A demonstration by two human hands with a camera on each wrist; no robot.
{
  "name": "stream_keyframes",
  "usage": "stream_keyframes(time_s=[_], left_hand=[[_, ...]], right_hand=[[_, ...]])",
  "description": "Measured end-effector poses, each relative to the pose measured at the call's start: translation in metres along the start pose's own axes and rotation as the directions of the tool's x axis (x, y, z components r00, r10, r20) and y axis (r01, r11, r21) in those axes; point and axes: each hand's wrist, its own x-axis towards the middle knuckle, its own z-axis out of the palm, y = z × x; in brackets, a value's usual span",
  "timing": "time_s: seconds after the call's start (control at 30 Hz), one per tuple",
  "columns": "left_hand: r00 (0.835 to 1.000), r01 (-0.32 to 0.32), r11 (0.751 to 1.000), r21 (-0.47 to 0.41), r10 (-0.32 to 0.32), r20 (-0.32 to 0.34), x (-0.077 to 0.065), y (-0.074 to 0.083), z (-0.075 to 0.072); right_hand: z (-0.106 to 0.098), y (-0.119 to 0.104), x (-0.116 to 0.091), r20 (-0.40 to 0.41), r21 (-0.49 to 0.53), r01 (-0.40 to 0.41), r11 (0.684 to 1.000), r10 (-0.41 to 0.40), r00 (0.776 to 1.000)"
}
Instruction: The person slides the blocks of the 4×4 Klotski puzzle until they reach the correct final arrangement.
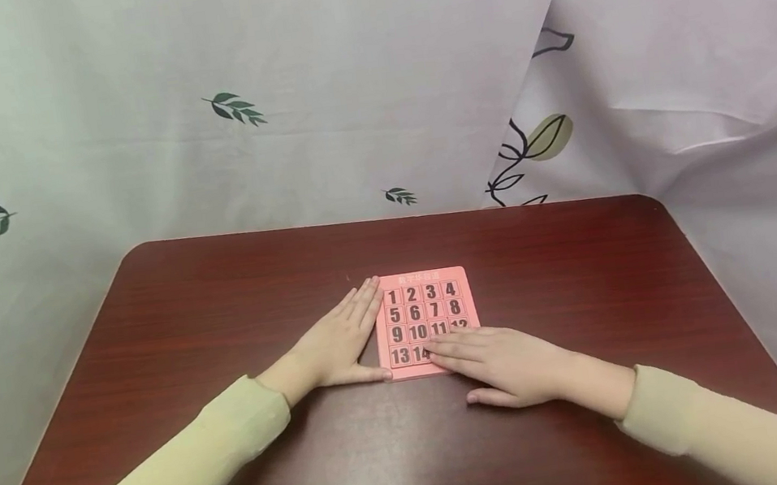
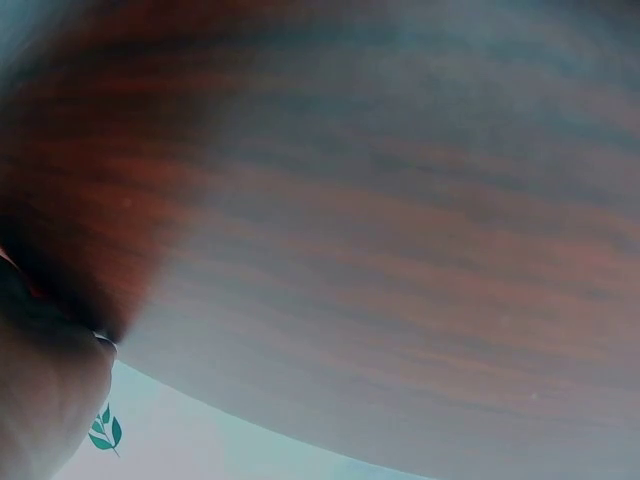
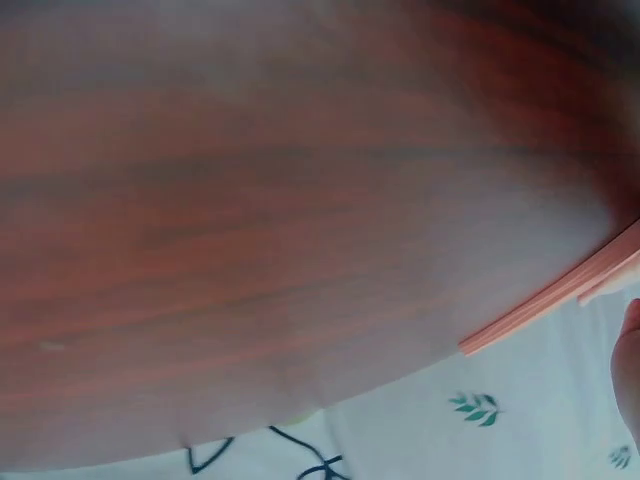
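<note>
A pink number slide puzzle (image 1: 433, 300) lies flat on the dark red-brown table (image 1: 253, 277). Its tiles read in order from 1 in the top row, and the lower right corner is hidden under fingers. My left hand (image 1: 342, 339) rests along the puzzle's left edge, fingers straight, thumb at the lower left corner. Over the lower right tiles lies my right hand (image 1: 511, 361), its fingers extended and the thumb on the table side. The right wrist view catches the puzzle's edge (image 3: 560, 295) side-on; in the left wrist view only part of the left hand (image 2: 50, 400) shows.
Behind the table hangs a pale curtain (image 1: 337, 77) with leaf prints, and it also falls along both sides. The table's back edge (image 1: 393, 217) has rounded corners. Light-coloured sleeves cover both forearms.
</note>
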Motion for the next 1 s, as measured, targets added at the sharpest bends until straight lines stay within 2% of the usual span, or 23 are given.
stream_keyframes(time_s=[0.27, 0.5, 0.67, 1.0], left_hand=[[1.0, -0.006, 1.0, -0.009, 0.006, -0.001, -0.001, 0.0, -0.001], [1.0, -0.009, 1.0, -0.008, 0.009, -0.011, -0.002, 0.0, 0.0], [1.0, -0.007, 1.0, -0.017, 0.007, -0.012, -0.002, 0.001, 0.0], [1.0, -0.005, 1.0, -0.011, 0.005, -0.008, -0.001, 0.002, -0.002]], right_hand=[[-0.002, 0.003, -0.029, -0.06, 0.011, -0.069, 0.998, 0.069, 0.996], [0.0, 0.005, -0.048, -0.119, 0.009, -0.073, 0.997, 0.073, 0.99], [0.0, 0.006, -0.047, -0.125, 0.004, -0.056, 0.998, 0.056, 0.991], [0.0, 0.001, -0.026, -0.05, -0.018, -0.049, 0.999, 0.048, 0.998]])
